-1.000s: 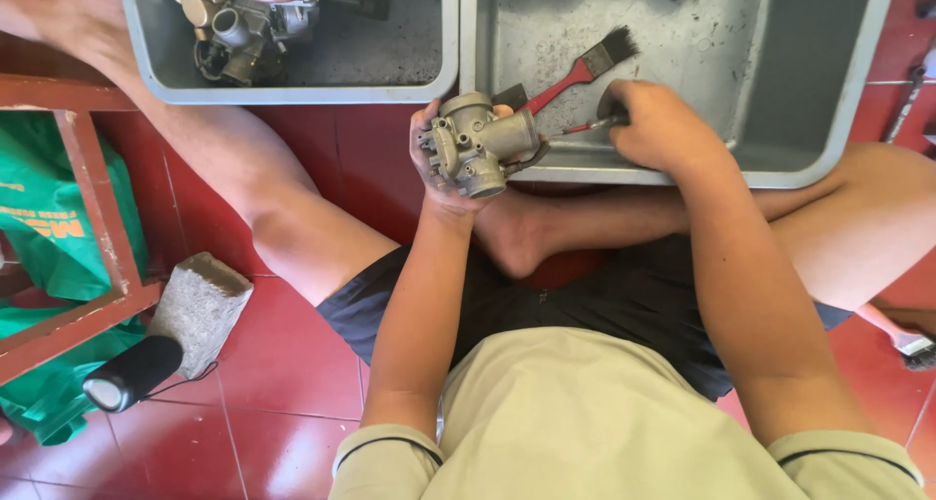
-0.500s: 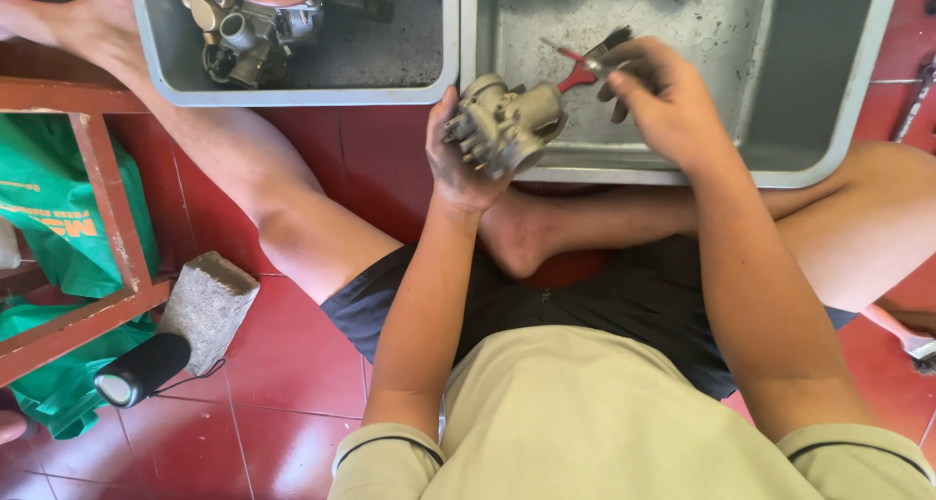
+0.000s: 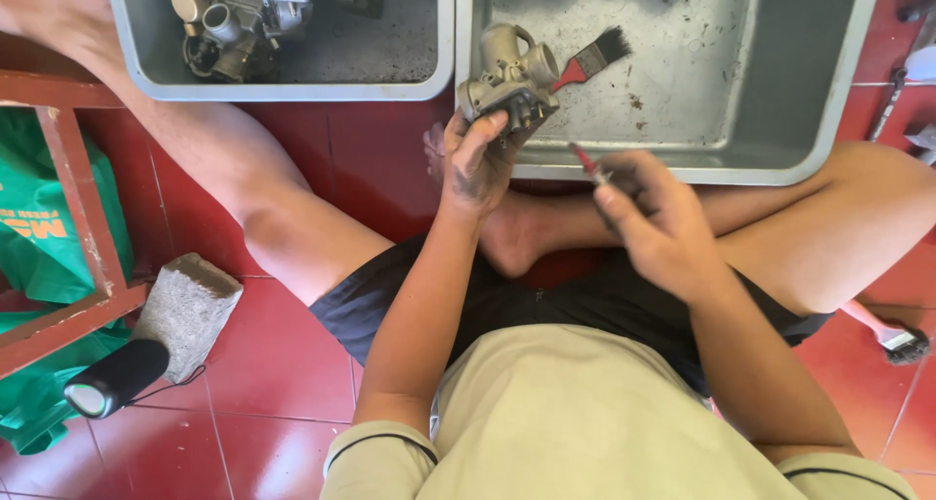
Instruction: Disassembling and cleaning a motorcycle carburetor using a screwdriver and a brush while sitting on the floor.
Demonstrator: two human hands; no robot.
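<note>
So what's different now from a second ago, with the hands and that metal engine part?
The right hand has pulled back from the metal part toward the body, now holding a thin red-tipped tool. The red-handled brush now lies loose in the grey tray. The left hand still grips the part over the tray's edge. The other tray of parts is unchanged.

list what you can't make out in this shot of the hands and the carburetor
Head view only:
- Right hand: motion-blurred; its slim red-handled tool shows only partly, tip unclear.
- Carburetor: underside hidden by the left hand.
- Left tray: its parts cut off by the top edge.
- Red-handled brush: clear.
</note>
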